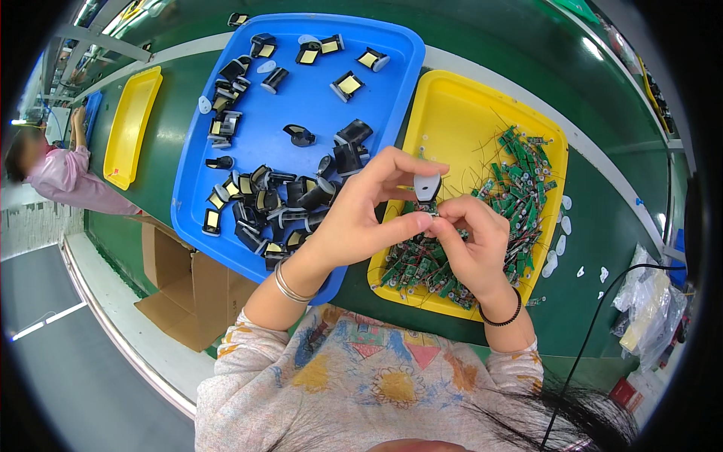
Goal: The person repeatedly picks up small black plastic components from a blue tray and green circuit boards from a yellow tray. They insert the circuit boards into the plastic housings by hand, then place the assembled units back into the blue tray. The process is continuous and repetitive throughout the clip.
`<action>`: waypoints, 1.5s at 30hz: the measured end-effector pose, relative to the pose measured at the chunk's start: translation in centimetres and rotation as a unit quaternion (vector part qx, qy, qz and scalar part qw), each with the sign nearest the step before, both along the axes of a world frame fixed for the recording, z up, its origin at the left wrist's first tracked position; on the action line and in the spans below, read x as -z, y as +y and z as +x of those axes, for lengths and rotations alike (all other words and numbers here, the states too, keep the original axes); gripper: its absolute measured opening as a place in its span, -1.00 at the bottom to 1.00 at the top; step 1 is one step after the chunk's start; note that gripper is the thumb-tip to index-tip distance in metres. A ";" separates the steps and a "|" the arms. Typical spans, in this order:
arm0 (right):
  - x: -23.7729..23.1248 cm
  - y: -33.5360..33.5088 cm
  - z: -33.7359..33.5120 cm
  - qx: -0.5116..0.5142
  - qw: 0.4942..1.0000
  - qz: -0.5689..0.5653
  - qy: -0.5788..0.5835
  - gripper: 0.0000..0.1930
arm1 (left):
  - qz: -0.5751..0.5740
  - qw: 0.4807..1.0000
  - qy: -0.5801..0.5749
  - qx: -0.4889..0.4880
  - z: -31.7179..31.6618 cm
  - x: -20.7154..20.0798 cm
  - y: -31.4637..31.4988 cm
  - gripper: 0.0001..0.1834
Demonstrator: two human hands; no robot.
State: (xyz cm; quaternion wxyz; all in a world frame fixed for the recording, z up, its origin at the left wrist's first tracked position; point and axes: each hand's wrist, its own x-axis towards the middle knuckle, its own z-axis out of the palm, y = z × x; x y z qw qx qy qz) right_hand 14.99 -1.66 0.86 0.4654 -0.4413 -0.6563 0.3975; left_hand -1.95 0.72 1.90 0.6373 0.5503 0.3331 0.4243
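Over the near left edge of the yellow tray (444, 98), a small black plastic housing with a light grey oval face (427, 187) is held up between my hands. My left hand (365, 215) is closed around it, fingers at its top and thumb beneath. At its lower end my right hand (480, 245) pinches with thumb and fingertips; the detail between those fingertips is too small to make out. Green circuit boards (520, 200) with thin wires are heaped in the yellow tray. Several similar black housings (301, 194), some showing pale yellow pads, lie in the blue tray (256, 151) at left.
Loose white oval pieces (560, 245) lie on the green table right of the yellow tray. Beyond them are clear plastic bags (654, 301) and a black cable (595, 324). An open cardboard box (184, 290) stands below the table's left edge. Another person (71, 173) sits far left, near a second yellow tray (132, 128).
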 end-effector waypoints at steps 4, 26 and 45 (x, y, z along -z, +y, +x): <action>-0.4 0.0 0.0 -0.007 0.998 0.026 -0.048 -0.90 | -0.046 0.995 -0.083 0.017 0.4 0.5 -0.1 -0.53; -0.7 -0.2 -0.7 0.017 0.999 0.016 -0.042 -0.89 | 0.081 0.993 0.056 -0.060 -0.2 -0.3 -0.8 -0.38; 1.4 21.5 5.3 0.077 0.844 0.157 -0.507 -0.95 | 0.176 0.772 0.605 -0.084 -4.6 2.0 1.0 -0.38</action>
